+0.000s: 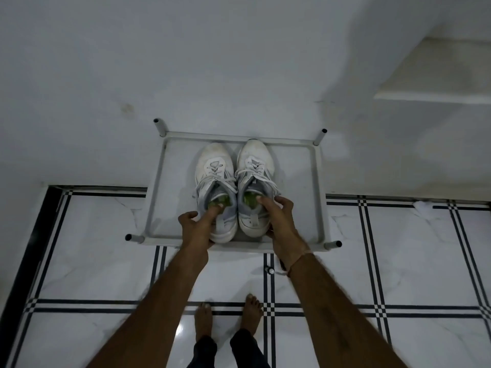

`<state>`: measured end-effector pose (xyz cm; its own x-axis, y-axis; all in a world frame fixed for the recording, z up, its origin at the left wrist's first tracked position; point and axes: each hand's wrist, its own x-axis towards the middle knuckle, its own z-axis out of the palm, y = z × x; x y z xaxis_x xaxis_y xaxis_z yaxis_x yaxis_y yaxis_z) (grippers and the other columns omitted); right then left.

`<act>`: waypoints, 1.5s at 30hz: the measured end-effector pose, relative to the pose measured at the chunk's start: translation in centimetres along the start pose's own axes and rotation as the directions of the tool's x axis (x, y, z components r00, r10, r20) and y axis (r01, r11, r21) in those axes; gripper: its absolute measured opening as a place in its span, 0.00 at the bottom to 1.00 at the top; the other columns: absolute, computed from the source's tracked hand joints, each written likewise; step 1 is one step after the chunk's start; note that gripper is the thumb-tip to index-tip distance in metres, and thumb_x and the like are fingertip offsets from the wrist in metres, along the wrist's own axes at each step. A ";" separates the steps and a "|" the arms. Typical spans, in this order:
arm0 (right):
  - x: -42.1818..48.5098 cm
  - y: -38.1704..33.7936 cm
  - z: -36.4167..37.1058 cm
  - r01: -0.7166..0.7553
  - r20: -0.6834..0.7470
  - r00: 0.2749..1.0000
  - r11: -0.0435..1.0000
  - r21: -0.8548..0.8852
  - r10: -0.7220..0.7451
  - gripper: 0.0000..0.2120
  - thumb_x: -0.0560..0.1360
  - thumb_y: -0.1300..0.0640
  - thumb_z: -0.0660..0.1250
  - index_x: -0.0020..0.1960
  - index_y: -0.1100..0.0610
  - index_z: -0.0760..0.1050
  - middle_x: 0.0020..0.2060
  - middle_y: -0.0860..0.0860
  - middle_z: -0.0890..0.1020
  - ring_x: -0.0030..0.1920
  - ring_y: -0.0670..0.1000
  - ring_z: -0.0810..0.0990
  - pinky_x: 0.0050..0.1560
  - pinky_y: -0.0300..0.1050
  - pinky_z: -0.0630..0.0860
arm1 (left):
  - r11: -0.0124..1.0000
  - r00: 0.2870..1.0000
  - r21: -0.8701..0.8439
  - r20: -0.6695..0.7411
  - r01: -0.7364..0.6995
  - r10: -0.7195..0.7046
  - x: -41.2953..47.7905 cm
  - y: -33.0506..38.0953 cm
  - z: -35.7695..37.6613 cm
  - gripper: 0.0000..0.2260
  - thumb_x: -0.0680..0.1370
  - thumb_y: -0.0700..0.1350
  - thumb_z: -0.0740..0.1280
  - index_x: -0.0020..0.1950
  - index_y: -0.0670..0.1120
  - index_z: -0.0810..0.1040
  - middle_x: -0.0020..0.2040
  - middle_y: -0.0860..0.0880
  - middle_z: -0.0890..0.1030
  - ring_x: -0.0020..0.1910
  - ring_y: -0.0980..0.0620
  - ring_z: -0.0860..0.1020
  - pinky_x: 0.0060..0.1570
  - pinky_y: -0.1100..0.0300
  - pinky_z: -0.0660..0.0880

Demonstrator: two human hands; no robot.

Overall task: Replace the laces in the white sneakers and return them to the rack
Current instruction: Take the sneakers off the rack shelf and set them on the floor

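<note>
Two white sneakers stand side by side on the top shelf of a low white rack, toes toward the wall. Both are laced with white laces and have green insoles. My left hand grips the heel of the left sneaker, with fingers dipped into its opening. My right hand grips the heel of the right sneaker, thumb at the rim of its opening and fingers round the outer side. Both heels are partly hidden by my hands.
The rack stands against a white wall, with four capped posts at its corners. White floor tiles with black line borders lie below. A small dark object lies on the floor by the rack's front. My bare feet stand close behind.
</note>
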<state>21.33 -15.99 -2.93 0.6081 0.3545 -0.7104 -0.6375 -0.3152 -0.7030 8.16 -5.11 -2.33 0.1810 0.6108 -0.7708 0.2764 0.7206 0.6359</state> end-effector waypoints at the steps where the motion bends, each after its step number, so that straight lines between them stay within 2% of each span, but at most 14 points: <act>1: -0.4 0.0 -0.1 0.004 0.017 1.000 1.000 0.015 -0.004 0.37 0.61 0.40 0.77 0.66 0.44 0.68 0.62 0.54 0.80 0.60 0.55 0.81 0.63 0.57 0.78 | 1.000 0.999 -0.014 0.031 -0.014 0.014 -0.4 0.0 -0.2 0.27 0.73 0.50 0.76 0.66 0.48 0.68 0.55 0.46 0.79 0.53 0.46 0.79 0.49 0.51 0.78; 3: -2.1 0.3 -0.3 0.048 0.061 0.997 0.998 0.040 -0.051 0.38 0.62 0.42 0.76 0.70 0.49 0.70 0.61 0.53 0.82 0.60 0.54 0.81 0.60 0.53 0.80 | 0.998 0.992 -0.016 0.106 -0.068 0.069 -1.9 -0.2 -1.1 0.25 0.70 0.51 0.78 0.64 0.48 0.75 0.55 0.45 0.82 0.54 0.45 0.81 0.47 0.53 0.79; 6: -6.2 2.6 -1.3 0.136 0.083 0.986 0.988 0.076 -0.143 0.27 0.71 0.51 0.73 0.69 0.49 0.72 0.58 0.52 0.84 0.58 0.52 0.83 0.57 0.50 0.81 | 0.988 0.972 -0.017 0.178 -0.153 0.153 -4.8 -2.2 -3.8 0.28 0.68 0.51 0.77 0.67 0.51 0.77 0.57 0.45 0.84 0.55 0.46 0.83 0.47 0.53 0.80; 8: -9.6 5.2 -2.0 0.192 0.084 0.976 0.977 0.088 -0.200 0.23 0.75 0.54 0.71 0.69 0.48 0.73 0.57 0.51 0.85 0.58 0.53 0.83 0.58 0.51 0.79 | 0.976 0.956 -0.032 0.195 -0.216 0.218 -7.0 -4.0 -6.4 0.26 0.71 0.47 0.76 0.68 0.52 0.76 0.59 0.46 0.83 0.56 0.47 0.82 0.47 0.55 0.79; 12: -17.4 13.0 -2.5 0.239 0.049 0.969 0.968 0.082 -0.243 0.22 0.79 0.57 0.68 0.71 0.45 0.71 0.62 0.48 0.82 0.64 0.53 0.80 0.63 0.55 0.78 | 0.963 0.929 -0.004 0.261 -0.270 0.262 -11.6 -9.4 -13.2 0.33 0.64 0.54 0.78 0.69 0.54 0.76 0.59 0.48 0.83 0.57 0.48 0.83 0.52 0.52 0.81; 16: -24.3 21.2 -2.9 0.186 0.035 0.981 0.980 0.071 -0.189 0.22 0.79 0.65 0.66 0.70 0.50 0.73 0.62 0.52 0.82 0.63 0.55 0.81 0.64 0.56 0.78 | 0.980 0.957 0.055 0.229 -0.193 0.175 -16.3 -15.8 -20.7 0.31 0.64 0.53 0.79 0.66 0.55 0.78 0.57 0.48 0.84 0.54 0.47 0.84 0.47 0.54 0.81; 18: -26.7 25.2 -3.1 0.133 0.046 0.990 0.990 0.040 -0.134 0.22 0.78 0.63 0.68 0.70 0.49 0.73 0.62 0.53 0.82 0.64 0.57 0.81 0.63 0.58 0.78 | 0.989 0.973 0.074 0.199 -0.131 0.114 -17.9 -18.9 -24.2 0.32 0.63 0.55 0.79 0.66 0.54 0.78 0.56 0.49 0.85 0.54 0.46 0.84 0.48 0.51 0.82; 22: -28.3 31.5 -3.4 -0.016 0.074 0.997 1.000 0.007 0.016 0.20 0.78 0.59 0.69 0.69 0.47 0.74 0.60 0.52 0.84 0.62 0.54 0.82 0.60 0.54 0.80 | 0.998 0.995 0.061 0.105 -0.001 -0.005 -18.5 -24.6 -27.2 0.20 0.74 0.41 0.75 0.66 0.48 0.77 0.57 0.43 0.83 0.50 0.47 0.83 0.42 0.56 0.80; 24: -26.7 33.9 -3.5 -0.096 0.080 0.992 0.995 -0.002 0.096 0.19 0.80 0.61 0.67 0.69 0.47 0.74 0.57 0.50 0.85 0.59 0.52 0.84 0.55 0.47 0.81 | 0.997 0.997 0.050 0.055 0.052 -0.055 -16.7 -27.5 -27.3 0.19 0.76 0.38 0.73 0.65 0.46 0.77 0.56 0.42 0.82 0.48 0.48 0.82 0.39 0.59 0.80; 26: -23.4 37.0 -3.8 -0.166 0.077 0.983 0.986 0.000 0.165 0.18 0.80 0.60 0.67 0.68 0.48 0.75 0.56 0.50 0.86 0.57 0.51 0.85 0.50 0.43 0.81 | 0.993 0.994 0.057 0.040 0.101 -0.103 -12.9 -31.1 -27.1 0.22 0.73 0.42 0.76 0.66 0.46 0.77 0.56 0.42 0.83 0.50 0.46 0.83 0.41 0.57 0.81; 30: -13.3 43.2 -4.2 -0.198 0.062 0.978 0.979 -0.042 0.201 0.18 0.80 0.54 0.68 0.69 0.47 0.75 0.57 0.48 0.86 0.56 0.50 0.85 0.51 0.45 0.80 | 0.988 0.989 0.071 0.053 0.135 -0.139 -2.1 -38.3 -25.1 0.21 0.74 0.46 0.75 0.66 0.47 0.78 0.55 0.44 0.84 0.52 0.46 0.82 0.44 0.55 0.80; 35: 0.1 51.8 -3.9 -0.213 0.004 0.977 0.976 -0.055 0.213 0.09 0.80 0.55 0.67 0.60 0.52 0.79 0.51 0.51 0.86 0.48 0.49 0.83 0.39 0.40 0.77 | 0.990 0.989 0.049 0.072 0.129 -0.133 12.2 -47.2 -22.7 0.24 0.71 0.50 0.77 0.65 0.47 0.79 0.56 0.45 0.85 0.54 0.46 0.83 0.54 0.48 0.80; 41: 12.5 64.9 -4.0 -0.167 -0.015 0.986 0.986 -0.020 0.166 0.13 0.79 0.57 0.67 0.63 0.53 0.79 0.52 0.52 0.86 0.51 0.51 0.83 0.44 0.45 0.79 | 0.996 0.999 0.079 0.029 0.034 -0.037 26.3 -57.1 -22.8 0.19 0.71 0.49 0.76 0.61 0.48 0.81 0.53 0.45 0.85 0.53 0.45 0.83 0.51 0.48 0.79; 45: 17.8 71.8 -4.2 -0.044 -0.003 0.999 0.999 -0.025 0.044 0.18 0.79 0.60 0.68 0.68 0.50 0.77 0.59 0.51 0.85 0.59 0.52 0.83 0.59 0.51 0.81 | 0.979 0.992 0.166 0.004 -0.123 0.124 31.6 -62.1 -22.9 0.15 0.74 0.47 0.73 0.60 0.52 0.81 0.54 0.48 0.85 0.53 0.48 0.83 0.53 0.48 0.81</act>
<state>-11.63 -36.06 -66.18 0.5812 0.3373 -0.7406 -0.6515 -0.3525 -0.6718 -24.92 -23.03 -65.24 0.2180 0.6937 -0.6865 0.4046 0.5758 0.7104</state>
